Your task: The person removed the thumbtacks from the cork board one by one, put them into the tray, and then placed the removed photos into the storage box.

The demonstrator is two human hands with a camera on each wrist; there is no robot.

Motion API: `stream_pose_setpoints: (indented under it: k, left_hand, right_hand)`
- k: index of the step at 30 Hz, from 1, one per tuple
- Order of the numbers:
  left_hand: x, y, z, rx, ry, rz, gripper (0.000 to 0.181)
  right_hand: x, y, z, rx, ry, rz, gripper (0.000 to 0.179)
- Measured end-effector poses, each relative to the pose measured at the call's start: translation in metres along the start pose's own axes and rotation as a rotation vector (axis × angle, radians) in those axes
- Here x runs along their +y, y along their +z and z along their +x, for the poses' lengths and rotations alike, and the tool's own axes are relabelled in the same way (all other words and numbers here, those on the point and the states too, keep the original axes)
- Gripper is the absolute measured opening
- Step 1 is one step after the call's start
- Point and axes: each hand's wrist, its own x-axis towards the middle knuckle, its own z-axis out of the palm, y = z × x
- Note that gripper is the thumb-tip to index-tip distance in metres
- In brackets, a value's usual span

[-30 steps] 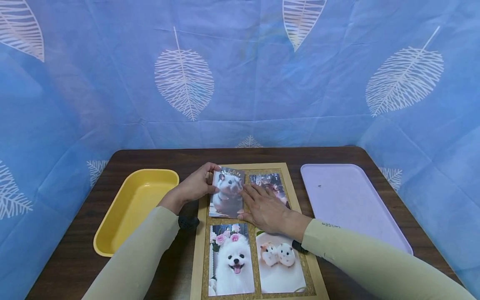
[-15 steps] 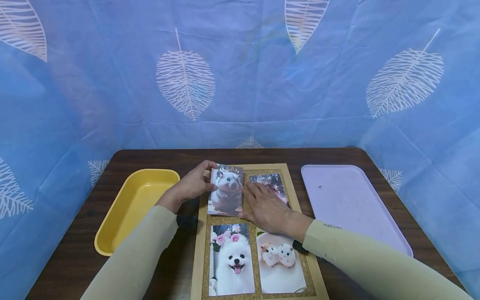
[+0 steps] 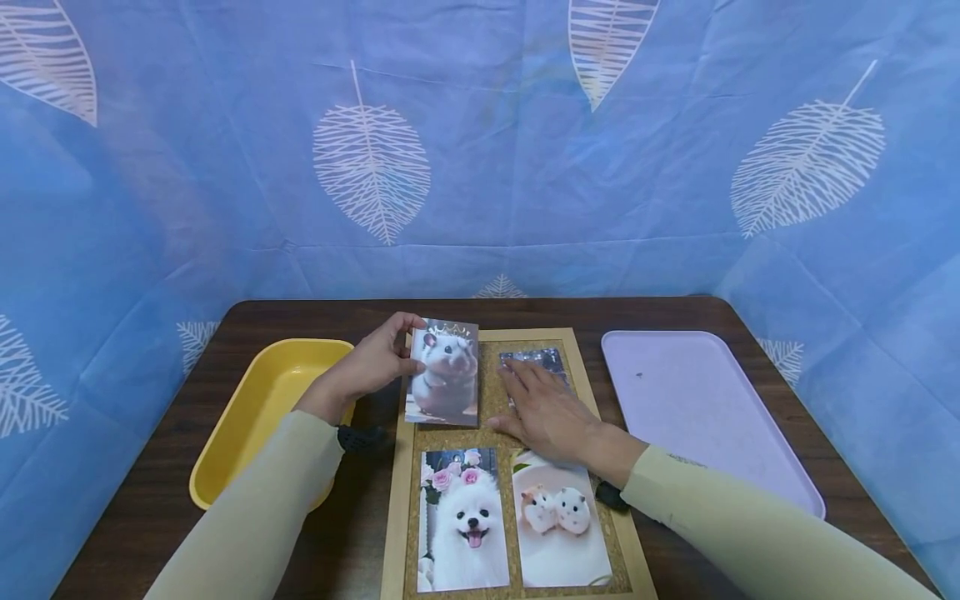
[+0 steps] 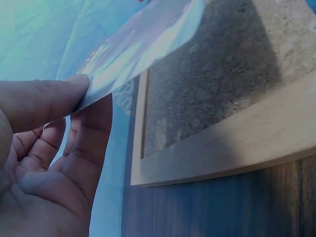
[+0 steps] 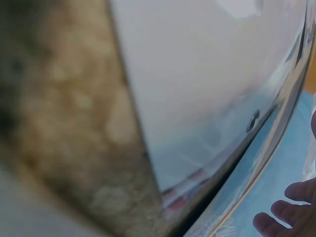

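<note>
My left hand [image 3: 367, 365] pinches the left edge of a photo print of a white hamster in a crown [image 3: 450, 375]. In the left wrist view the print [image 4: 143, 49] is raised above bare cork [image 4: 222, 94], between thumb and fingers. My right hand [image 3: 551, 417] lies spread over the board's upper right, partly covering a dark sparkly photo [image 3: 553, 358]. Its fingers [image 5: 284, 219] show at the lower right of the right wrist view. Below on the wood-framed cork board [image 3: 399, 517] lie a white dog photo [image 3: 468, 542] and a two-hamster photo [image 3: 562, 554].
Left of the board is a yellow tray [image 3: 213, 446], partly behind the left forearm. A lilac tray [image 3: 697, 383] sits at the right, its near part under the right sleeve. Blue leaf-print cloth [image 3: 480, 167] hangs around the dark wood table [image 3: 315, 312].
The left hand has drawn the crowned hamster photo up and to the left, away from the right hand. My right hand has shifted slightly right.
</note>
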Motion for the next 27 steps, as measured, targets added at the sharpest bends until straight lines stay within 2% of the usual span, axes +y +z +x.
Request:
stream_pose_setpoints:
  k: [11,17,27]
  left_hand:
    - [0.005,-0.016,-0.022,0.0,0.031,-0.049,0.059]
    - [0.011,-0.026,-0.036,0.007,0.035,-0.059,0.06]
    - [0.004,-0.051,-0.073,0.024,0.027,-0.046,0.061]
  right_hand:
    - [0.006,-0.002,-0.021,0.063,0.013,-0.032,0.082]
    - [0.009,-0.003,-0.033,0.114,0.024,-0.015,0.08]
    - [0.009,0.0,-0.06,0.084,0.125,-0.022,0.081]
